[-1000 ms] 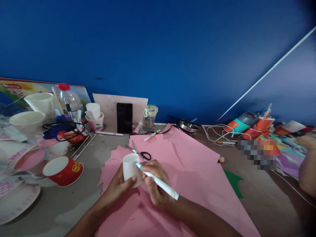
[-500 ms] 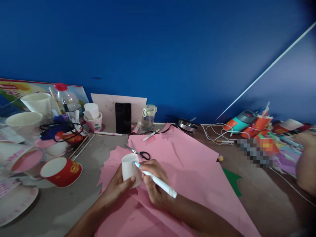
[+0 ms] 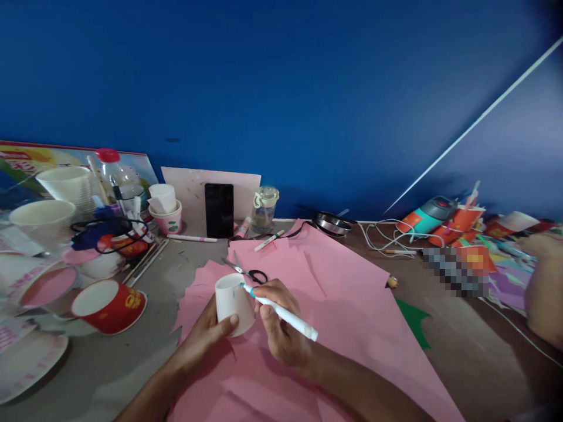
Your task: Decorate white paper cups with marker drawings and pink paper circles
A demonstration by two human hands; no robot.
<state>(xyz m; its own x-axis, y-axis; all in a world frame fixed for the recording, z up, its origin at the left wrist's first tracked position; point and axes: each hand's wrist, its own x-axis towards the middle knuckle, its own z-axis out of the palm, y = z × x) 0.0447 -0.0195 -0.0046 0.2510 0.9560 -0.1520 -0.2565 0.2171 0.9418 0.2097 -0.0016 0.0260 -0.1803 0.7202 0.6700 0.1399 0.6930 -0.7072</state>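
Observation:
A small white paper cup (image 3: 233, 308) is gripped from its left side by my left hand (image 3: 211, 322), thumb across the front. It is held upside down, with its narrower end up. Between the fingers of my right hand (image 3: 279, 322) is a white marker (image 3: 288, 318) with a blue-green tip, touching the cup near its upper edge. Short blue marks show on the cup's side. Under both hands lie sheets of pink paper (image 3: 352, 305). Just behind the cup are scissors with black handles (image 3: 257, 276).
To the left, a red paper cup (image 3: 103, 308), stacked white cups (image 3: 70, 184) and paper plates (image 3: 30, 363) crowd the table. A phone (image 3: 219, 210) and glass jar (image 3: 264, 208) stand at the back. Another person's arm (image 3: 545, 293) is far right, beside cables (image 3: 373, 240).
The marker tip has moved slightly right along the cup's upper edge, and a blue line now shows there. The cup has turned and tilted a little in my left hand.

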